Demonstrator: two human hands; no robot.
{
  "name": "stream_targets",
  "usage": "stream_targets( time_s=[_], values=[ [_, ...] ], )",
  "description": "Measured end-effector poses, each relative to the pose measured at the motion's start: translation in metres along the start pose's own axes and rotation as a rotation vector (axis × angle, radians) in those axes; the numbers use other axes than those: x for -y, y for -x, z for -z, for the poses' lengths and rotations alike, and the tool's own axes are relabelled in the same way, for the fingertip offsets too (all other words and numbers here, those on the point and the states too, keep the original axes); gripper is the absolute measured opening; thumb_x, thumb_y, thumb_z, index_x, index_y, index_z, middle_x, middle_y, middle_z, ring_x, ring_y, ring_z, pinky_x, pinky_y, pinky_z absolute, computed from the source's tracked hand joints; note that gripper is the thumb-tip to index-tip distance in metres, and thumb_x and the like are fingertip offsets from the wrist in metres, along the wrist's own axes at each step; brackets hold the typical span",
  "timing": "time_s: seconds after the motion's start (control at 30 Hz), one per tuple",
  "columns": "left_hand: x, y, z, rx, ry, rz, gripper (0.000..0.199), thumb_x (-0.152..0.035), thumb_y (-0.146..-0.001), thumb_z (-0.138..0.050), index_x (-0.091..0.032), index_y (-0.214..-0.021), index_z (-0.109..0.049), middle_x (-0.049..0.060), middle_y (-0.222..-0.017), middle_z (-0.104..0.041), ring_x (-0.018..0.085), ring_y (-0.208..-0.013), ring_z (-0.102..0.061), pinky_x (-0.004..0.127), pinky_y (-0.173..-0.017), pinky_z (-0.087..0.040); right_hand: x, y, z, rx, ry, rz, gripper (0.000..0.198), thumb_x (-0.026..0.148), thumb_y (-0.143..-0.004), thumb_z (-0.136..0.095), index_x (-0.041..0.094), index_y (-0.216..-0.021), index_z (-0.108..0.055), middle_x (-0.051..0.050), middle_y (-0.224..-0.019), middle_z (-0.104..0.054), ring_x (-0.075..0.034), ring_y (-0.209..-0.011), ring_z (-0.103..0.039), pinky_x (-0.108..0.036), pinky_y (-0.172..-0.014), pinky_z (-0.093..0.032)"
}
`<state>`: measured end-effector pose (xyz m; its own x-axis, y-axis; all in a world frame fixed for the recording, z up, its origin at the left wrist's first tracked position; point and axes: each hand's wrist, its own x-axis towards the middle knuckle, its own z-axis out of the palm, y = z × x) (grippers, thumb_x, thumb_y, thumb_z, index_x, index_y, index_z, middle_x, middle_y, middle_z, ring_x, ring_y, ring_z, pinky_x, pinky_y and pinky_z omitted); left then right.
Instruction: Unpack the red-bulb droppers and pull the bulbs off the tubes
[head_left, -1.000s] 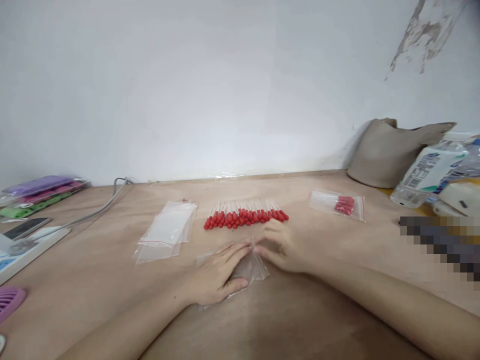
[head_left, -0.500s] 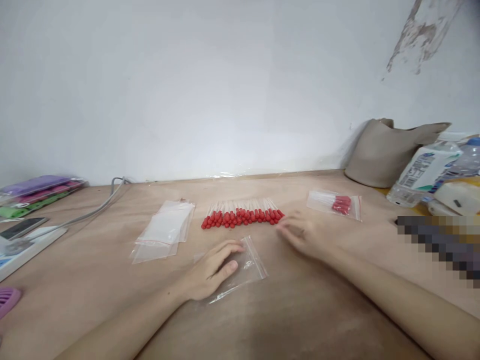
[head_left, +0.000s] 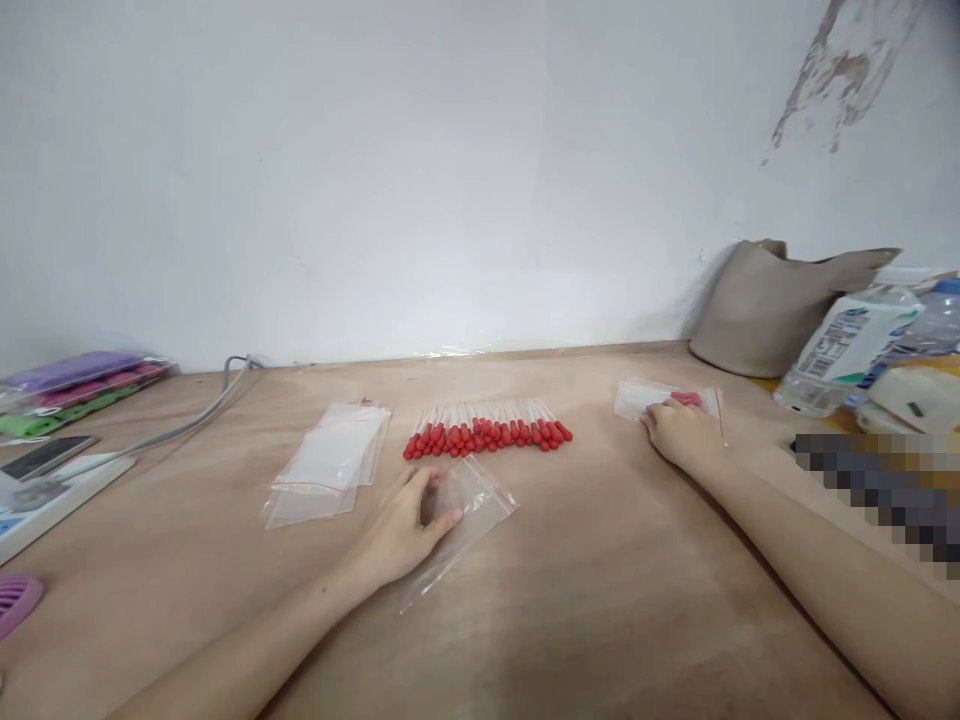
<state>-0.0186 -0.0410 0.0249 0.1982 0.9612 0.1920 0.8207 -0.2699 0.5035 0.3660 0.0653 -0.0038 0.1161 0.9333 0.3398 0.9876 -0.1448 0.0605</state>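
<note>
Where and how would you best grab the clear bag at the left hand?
Probably pinch the clear bag by its zip edge, coming from the right: that edge juts out uncovered, while the left hand covers part of the bag's other end.

Left hand (head_left: 409, 528) has thumb and fingers apart at a clear zip bag (head_left: 484, 498), right hand (head_left: 686, 438) is on the filled bag (head_left: 632, 397), loose red-tipped sticks (head_left: 487, 435) lined up on the tabletop (head_left: 585, 590).

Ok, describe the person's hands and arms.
Left hand and right hand are bare: no gloves, rings or watch show. Both forearms are uncovered, with no sleeves in view. A small spot marks the left one near the wrist.
</note>
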Motion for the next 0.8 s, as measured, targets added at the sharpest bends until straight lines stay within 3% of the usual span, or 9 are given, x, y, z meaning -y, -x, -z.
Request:
stream_targets(
  time_s=[0.1, 0.2, 0.33, 0.4, 0.5, 0.6, 0.67, 0.73, 0.8],
  values=[
    [0.004, -0.004, 0.003, 0.117, 0.046, 0.115, 0.037, -0.044, -0.070, -0.058, -0.018, -0.095, -0.055, 0.001, -0.076, -0.056, 0.016, -0.065, -0.053, 0.027, -0.058, -0.041, -0.001, -0.001, -0.004, -0.058, -0.005, -0.015, 0.026, 0.026, -0.083, -0.040, 0.015, -0.086, -0.063, -0.012, -0.096, -0.061, -0.027, -0.092, -0.053, -0.039, -0.073, -0.034],
    [0.005, -0.007, 0.007, 0.193, 0.027, 0.112, 0.029, -0.046, -0.070, -0.057, -0.017, -0.074, -0.057, 0.001, -0.073, -0.055, 0.016, -0.066, -0.052, 0.028, -0.059, -0.040, -0.002, -0.002, -0.007, -0.207, -0.060, -0.049, 0.022, 0.024, -0.080, -0.041, 0.015, -0.079, -0.061, -0.010, -0.086, -0.063, -0.025, -0.086, -0.054, -0.040, -0.076, -0.030],
    [0.006, -0.006, 0.010, 0.077, 0.031, 0.050, 0.044, -0.046, -0.064, -0.064, -0.020, -0.098, -0.054, 0.006, -0.101, -0.055, 0.022, -0.090, -0.053, 0.033, -0.075, -0.041, 0.008, 0.000, 0.007, -0.515, -0.263, -0.187, 0.021, 0.027, -0.083, -0.038, 0.014, -0.082, -0.056, -0.010, -0.080, -0.061, -0.022, -0.075, -0.054, -0.040, -0.076, -0.031],
    [0.006, -0.007, 0.012, 0.094, 0.073, 0.098, 0.059, -0.048, -0.059, -0.067, -0.019, -0.106, -0.049, 0.006, -0.101, -0.056, 0.022, -0.090, -0.054, 0.032, -0.073, -0.042, 0.023, 0.006, 0.022, -0.656, -0.423, -0.150, 0.020, 0.028, -0.084, -0.037, 0.015, -0.083, -0.053, -0.009, -0.079, -0.059, -0.021, -0.072, -0.053, -0.038, -0.073, -0.034],
    [0.007, -0.010, 0.020, 0.250, 0.115, 0.203, 0.059, -0.050, -0.055, -0.069, -0.016, -0.100, -0.051, 0.002, -0.078, -0.058, 0.020, -0.072, -0.056, 0.028, -0.061, -0.042, 0.055, 0.027, 0.044, -0.783, -0.653, 0.203, 0.013, 0.024, -0.085, -0.038, 0.018, -0.081, -0.049, -0.006, -0.075, -0.055, -0.019, -0.073, -0.052, -0.032, -0.066, -0.039],
    [0.010, -0.017, 0.044, 0.385, 0.261, 0.153, 0.045, -0.049, -0.061, -0.066, -0.015, -0.089, -0.057, 0.001, -0.073, -0.059, 0.018, -0.068, -0.056, 0.025, -0.058, -0.040, 0.087, 0.058, 0.058, -0.783, -0.705, 0.596, 0.012, 0.013, -0.083, -0.039, 0.020, -0.085, -0.049, -0.005, -0.079, -0.054, -0.016, -0.074, -0.051, -0.028, -0.066, -0.041],
    [0.018, -0.025, 0.066, 0.279, 0.290, 0.163, 0.044, -0.051, -0.064, -0.064, -0.014, -0.087, -0.058, 0.000, -0.071, -0.057, 0.016, -0.065, -0.054, 0.023, -0.056, -0.040, 0.104, 0.080, 0.062, -0.720, -0.666, 0.748, 0.017, 0.007, -0.083, -0.037, 0.018, -0.085, -0.050, -0.004, -0.077, -0.053, -0.014, -0.069, -0.048, -0.026, -0.063, -0.040],
    [0.033, -0.034, 0.088, -0.016, 0.185, 0.298, 0.051, -0.054, -0.063, -0.063, -0.013, -0.092, -0.055, -0.003, -0.064, -0.051, 0.013, -0.059, -0.051, 0.022, -0.050, -0.037, 0.119, 0.097, 0.065, -0.687, -0.540, 0.917, 0.020, 0.006, -0.084, -0.036, 0.017, -0.079, -0.052, -0.004, -0.074, -0.054, -0.013, -0.065, -0.045, -0.026, -0.063, -0.038],
    [0.054, -0.041, 0.102, -0.136, 0.137, 0.357, 0.059, -0.056, -0.066, -0.059, -0.012, -0.104, -0.048, -0.005, -0.062, -0.046, 0.013, -0.057, -0.049, 0.022, -0.050, -0.035, 0.132, 0.109, 0.066, -0.654, -0.421, 1.029, 0.024, 0.005, -0.084, -0.035, 0.015, -0.073, -0.053, -0.004, -0.068, -0.052, -0.013, -0.059, -0.042, -0.027, -0.062, -0.036]
  ],
)
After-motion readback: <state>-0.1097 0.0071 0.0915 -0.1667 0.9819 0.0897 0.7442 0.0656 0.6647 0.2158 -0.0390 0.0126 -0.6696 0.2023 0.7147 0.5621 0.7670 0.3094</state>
